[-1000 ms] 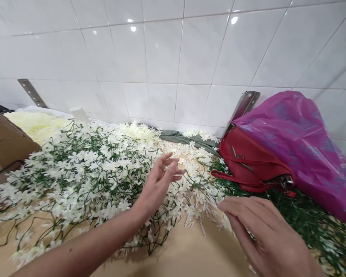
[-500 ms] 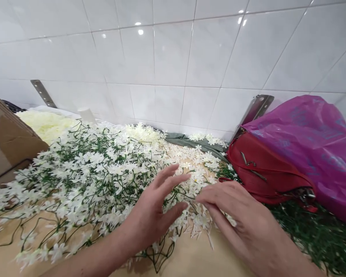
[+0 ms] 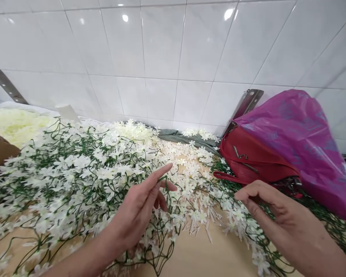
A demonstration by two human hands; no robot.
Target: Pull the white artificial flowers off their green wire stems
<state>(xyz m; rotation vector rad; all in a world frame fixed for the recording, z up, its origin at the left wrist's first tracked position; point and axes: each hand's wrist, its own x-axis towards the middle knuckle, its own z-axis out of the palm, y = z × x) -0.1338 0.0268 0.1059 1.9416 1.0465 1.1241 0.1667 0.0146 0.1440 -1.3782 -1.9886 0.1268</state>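
My left hand [image 3: 140, 209] is over the right side of a heap of white artificial flowers [image 3: 80, 165] on green stems. Its index finger points out straight and the other fingers are bent apart. A thin green stem [image 3: 167, 192] runs against these fingers; no firm grip on it shows. At the right, my right hand [image 3: 285, 219] has thumb and index finger brought together in a pinch. Whatever may be between those tips is too small to make out. Loose white blossoms [image 3: 190, 177] and thin pale stalks [image 3: 198, 223] lie between both hands.
A red handbag [image 3: 253, 161] leans at the right under a purple plastic bag [image 3: 302, 134]. Dark green stems [image 3: 320, 209] spread below them. Pale yellow flowers [image 3: 14, 123] and a cardboard box [image 3: 0, 150] are at the left. Behind stands a tiled wall [image 3: 161, 46].
Both hands came close together half a second ago and are now apart again. My left hand has moved left, its fingers bending; my right hand has gone right. The view has also shifted.
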